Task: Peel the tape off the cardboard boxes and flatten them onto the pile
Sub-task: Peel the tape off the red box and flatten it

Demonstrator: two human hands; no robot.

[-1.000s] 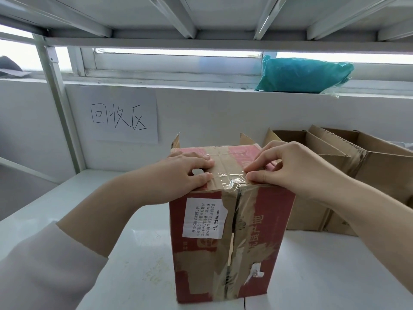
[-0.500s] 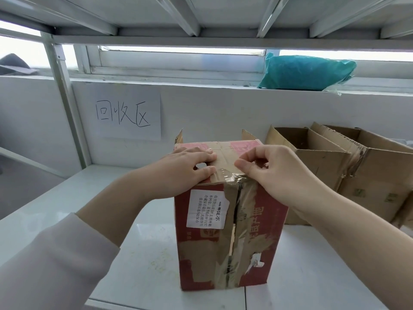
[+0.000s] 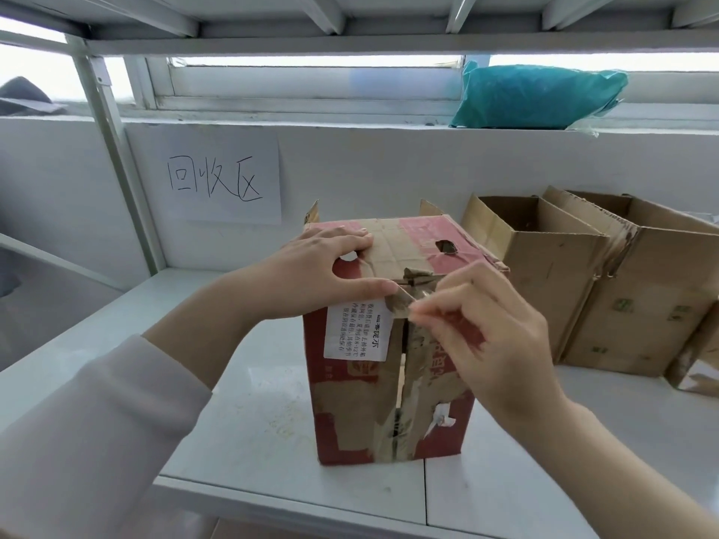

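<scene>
Tape (image 3: 408,301) end now lifted from red box (image 3: 350,402) top edge, pinched by right hand (image 3: 490,336); left hand (image 3: 323,274) presses box flat-palmed, grasping nothing; peeling has begun.

Right hand (image 3: 494,336) pinching tape (image 3: 404,303) on red box (image 3: 350,402).

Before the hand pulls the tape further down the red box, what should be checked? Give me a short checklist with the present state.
1. Right hand pinches the tape: ok.
2. Left hand steadies the red box on top: ok.
3. Box stands upright on the white table: ok.
4. Tape already lifted at the top edge: ok.
5. Tape will come off in one piece: cannot tell.
6. Brown boxes stand apart from the red box: ok.
</scene>
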